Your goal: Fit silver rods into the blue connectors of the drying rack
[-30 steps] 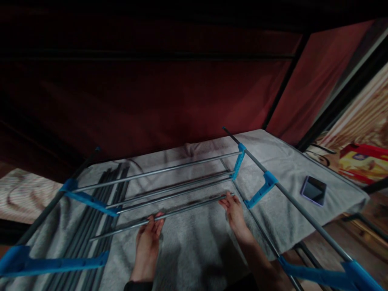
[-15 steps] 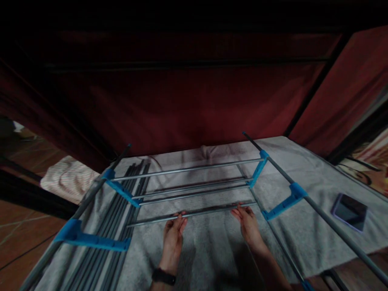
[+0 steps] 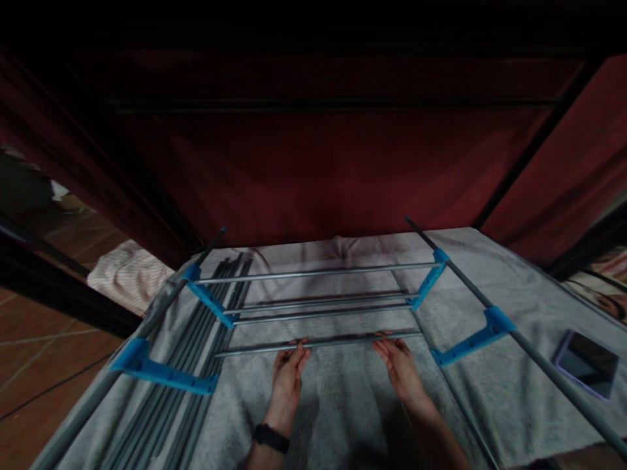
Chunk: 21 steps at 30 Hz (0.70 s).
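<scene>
A loose grey metal rod (image 3: 337,341) lies crosswise over a grey towel (image 3: 343,405). My left hand (image 3: 290,372) grips the rod left of its middle, with a dark watch on that wrist. My right hand (image 3: 398,365) holds the same rod nearer its right end, fingers curled on it. Just beyond, a partly built rack (image 3: 318,287) has three rods fixed between blue plastic connectors. Long side poles with more blue connectors (image 3: 161,373) (image 3: 473,336) run toward me on both sides.
A bundle of spare grey rods (image 3: 196,365) lies along the towel's left side. A phone (image 3: 585,362) rests on the towel at the right. Dark red fabric (image 3: 313,163) stands behind. Tiled floor and a pale striped cloth (image 3: 132,274) show at the left.
The view has swung to the left, so rack and phone sit further right in frame. Both hands have stayed on the loose rod, which now lies more level.
</scene>
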Motion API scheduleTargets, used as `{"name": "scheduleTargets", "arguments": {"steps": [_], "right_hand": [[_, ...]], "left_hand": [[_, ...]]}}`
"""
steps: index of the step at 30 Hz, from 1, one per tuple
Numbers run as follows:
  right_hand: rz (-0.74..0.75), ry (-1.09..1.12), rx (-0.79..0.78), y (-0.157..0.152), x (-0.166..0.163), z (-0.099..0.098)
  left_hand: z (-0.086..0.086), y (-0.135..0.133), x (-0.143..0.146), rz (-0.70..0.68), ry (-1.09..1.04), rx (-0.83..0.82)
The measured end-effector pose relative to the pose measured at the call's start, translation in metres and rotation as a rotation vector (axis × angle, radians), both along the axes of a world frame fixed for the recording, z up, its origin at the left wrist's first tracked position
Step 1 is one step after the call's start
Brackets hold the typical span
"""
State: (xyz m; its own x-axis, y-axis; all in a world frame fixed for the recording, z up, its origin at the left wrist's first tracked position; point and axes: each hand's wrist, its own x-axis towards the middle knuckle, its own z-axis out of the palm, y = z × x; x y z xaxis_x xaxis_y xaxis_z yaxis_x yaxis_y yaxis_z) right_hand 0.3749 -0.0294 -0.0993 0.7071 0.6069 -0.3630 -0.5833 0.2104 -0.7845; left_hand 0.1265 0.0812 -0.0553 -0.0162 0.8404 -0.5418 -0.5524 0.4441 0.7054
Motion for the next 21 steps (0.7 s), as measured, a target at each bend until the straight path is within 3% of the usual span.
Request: {"name": "scheduleTargets", "arguments": {"steps": [10, 21], "right_hand": [[0.021, -0.066, 0.037, -0.0053, 0.0048, -0.0112], [0.023, -0.088, 0.025, -0.0052, 0.0046, -0.005]], "left_hand": [[-0.0054, -0.0037, 0.0001, -0.009, 0.004, 0.064], [-0.0046, -0.0028, 0.002, -0.028, -0.009, 0.083]]}}
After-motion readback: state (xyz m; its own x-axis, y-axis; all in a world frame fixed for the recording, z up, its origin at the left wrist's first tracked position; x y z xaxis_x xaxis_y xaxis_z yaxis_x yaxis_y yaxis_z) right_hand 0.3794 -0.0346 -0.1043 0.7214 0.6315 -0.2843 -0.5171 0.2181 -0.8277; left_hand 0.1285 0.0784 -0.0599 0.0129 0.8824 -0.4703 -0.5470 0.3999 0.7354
